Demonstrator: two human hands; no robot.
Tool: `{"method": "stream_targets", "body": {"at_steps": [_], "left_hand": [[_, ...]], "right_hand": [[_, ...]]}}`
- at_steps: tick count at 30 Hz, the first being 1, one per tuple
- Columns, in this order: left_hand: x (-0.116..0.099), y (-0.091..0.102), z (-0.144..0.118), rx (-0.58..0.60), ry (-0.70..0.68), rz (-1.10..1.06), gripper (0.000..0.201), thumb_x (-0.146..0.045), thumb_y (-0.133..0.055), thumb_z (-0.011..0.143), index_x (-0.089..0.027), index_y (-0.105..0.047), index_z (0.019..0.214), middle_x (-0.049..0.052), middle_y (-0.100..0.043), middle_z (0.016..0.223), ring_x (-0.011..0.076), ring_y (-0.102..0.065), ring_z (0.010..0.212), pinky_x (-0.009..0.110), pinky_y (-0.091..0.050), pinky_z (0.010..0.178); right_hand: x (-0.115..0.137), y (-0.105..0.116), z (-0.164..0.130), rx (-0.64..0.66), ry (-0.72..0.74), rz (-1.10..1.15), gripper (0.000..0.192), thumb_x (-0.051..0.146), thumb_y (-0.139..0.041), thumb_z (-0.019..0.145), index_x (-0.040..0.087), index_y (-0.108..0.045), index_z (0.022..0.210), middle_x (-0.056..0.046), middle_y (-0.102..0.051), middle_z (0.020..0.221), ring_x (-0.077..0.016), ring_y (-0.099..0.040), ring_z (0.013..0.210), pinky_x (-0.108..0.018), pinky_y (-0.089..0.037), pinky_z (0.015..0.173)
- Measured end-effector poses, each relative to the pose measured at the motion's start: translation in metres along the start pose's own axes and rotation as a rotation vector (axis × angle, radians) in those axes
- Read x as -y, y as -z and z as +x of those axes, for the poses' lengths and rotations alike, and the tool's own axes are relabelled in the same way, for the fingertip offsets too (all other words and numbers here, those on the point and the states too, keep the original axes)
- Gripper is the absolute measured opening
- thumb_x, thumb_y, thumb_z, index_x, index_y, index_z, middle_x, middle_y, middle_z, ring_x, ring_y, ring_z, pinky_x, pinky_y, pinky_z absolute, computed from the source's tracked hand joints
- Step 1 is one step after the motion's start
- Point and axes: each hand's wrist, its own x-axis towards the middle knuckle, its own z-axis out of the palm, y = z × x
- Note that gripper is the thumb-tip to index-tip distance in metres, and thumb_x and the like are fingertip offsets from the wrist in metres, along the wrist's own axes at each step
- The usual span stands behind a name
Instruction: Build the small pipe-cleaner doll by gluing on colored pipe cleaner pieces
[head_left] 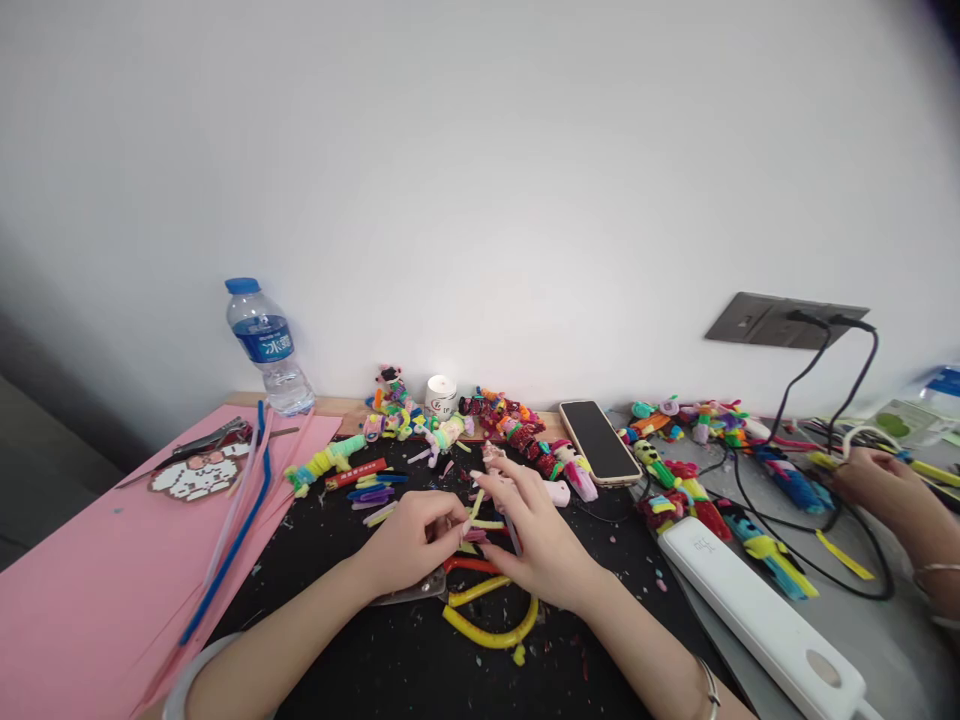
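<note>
My left hand [416,535] is closed in a pinch on a short pale yellow pipe cleaner piece [477,504]. My right hand [544,535] hovers just to the right with its fingers apart, close to the same piece. Beneath both hands lie cut pipe cleaner pieces, partly hidden by the fingers. Nearer to me, a tool with yellow looped handles [491,637] rests on the black mat [375,665]; its working end is covered. Left of the hands are purple and blue pipe cleaner pieces [373,494] and a red-and-gold strip [355,474].
Fuzzy pipe cleaner figures [517,430] line the wall side, beside a white roll [441,396] and a phone [600,442]. A water bottle [270,345] stands left on pink sheets [82,590]. Rightward are a white power strip [757,610], black cables and another person's hand [874,485].
</note>
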Motion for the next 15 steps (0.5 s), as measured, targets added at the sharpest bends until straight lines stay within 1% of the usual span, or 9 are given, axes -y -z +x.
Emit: {"method": "stream_targets", "body": {"at_steps": [3,6,9,15], "left_hand": [[0.000,-0.001,-0.002,0.020,-0.011,-0.017,0.016,-0.021,-0.050,0.083,-0.015,-0.059,0.071,-0.003,-0.051,0.060,0.0103,-0.044,0.054,0.020,-0.033,0.052],[0.001,-0.001,-0.001,0.026,0.003,-0.041,0.016,-0.021,-0.051,0.083,-0.015,-0.059,0.071,-0.003,-0.050,0.059,0.0100,-0.043,0.053,0.020,-0.032,0.051],[0.001,-0.001,0.000,0.026,0.016,-0.067,0.016,-0.021,-0.051,0.083,-0.015,-0.060,0.071,-0.003,-0.050,0.060,0.0099,-0.043,0.053,0.020,-0.032,0.051],[0.003,-0.003,0.000,0.037,0.060,-0.157,0.019,-0.025,-0.051,0.085,-0.014,-0.061,0.072,-0.003,-0.052,0.060,0.0097,-0.042,0.052,0.020,-0.032,0.050]], "right_hand": [[-0.001,-0.004,0.000,0.033,0.032,-0.019,0.048,0.021,-0.057,0.086,0.024,-0.044,0.132,-0.012,-0.038,0.142,-0.0275,-0.035,0.132,-0.049,-0.037,0.106],[-0.005,-0.005,0.000,0.000,0.028,-0.029,0.034,0.022,-0.055,0.089,0.023,-0.052,0.123,-0.012,-0.043,0.137,-0.0276,-0.041,0.127,-0.049,-0.042,0.102],[-0.008,-0.005,-0.001,-0.044,0.027,-0.026,0.029,0.020,-0.055,0.088,0.023,-0.055,0.117,-0.013,-0.046,0.134,-0.0273,-0.044,0.123,-0.047,-0.044,0.099],[-0.012,-0.008,-0.003,-0.126,0.047,-0.038,0.026,0.017,-0.056,0.087,0.024,-0.060,0.111,-0.013,-0.051,0.128,-0.0261,-0.051,0.116,-0.043,-0.049,0.092]]}}
